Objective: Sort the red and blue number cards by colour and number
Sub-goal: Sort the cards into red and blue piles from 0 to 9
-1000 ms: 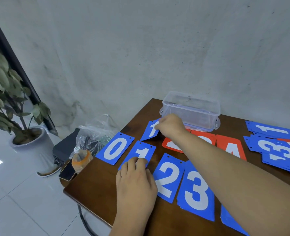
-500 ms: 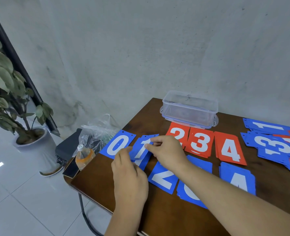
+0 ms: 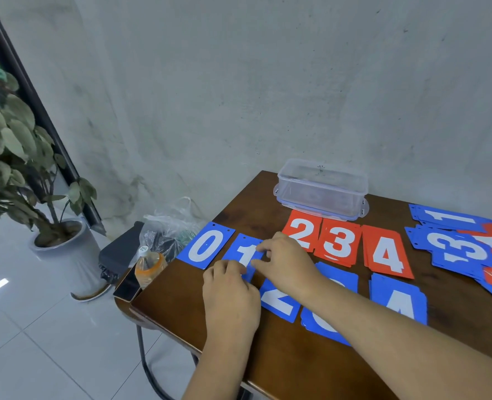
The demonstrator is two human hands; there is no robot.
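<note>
L hand [image 3: 230, 295] presses flat on blue 1 card [image 3: 243, 253], just right of blue 0 card [image 3: 206, 245]; R hand [image 3: 286, 262] pinches its side edge; best nudge slowly, edges parallel w/ the 0

One wide-angle camera, worn on the head, looks forward and down from just above the near edge of the table [image 3: 178, 287], close enough to read the number cards [image 3: 206, 245]. It faces the wall [image 3: 268, 82] behind the table, and floor [image 3: 51, 342] shows left of the table.
</note>
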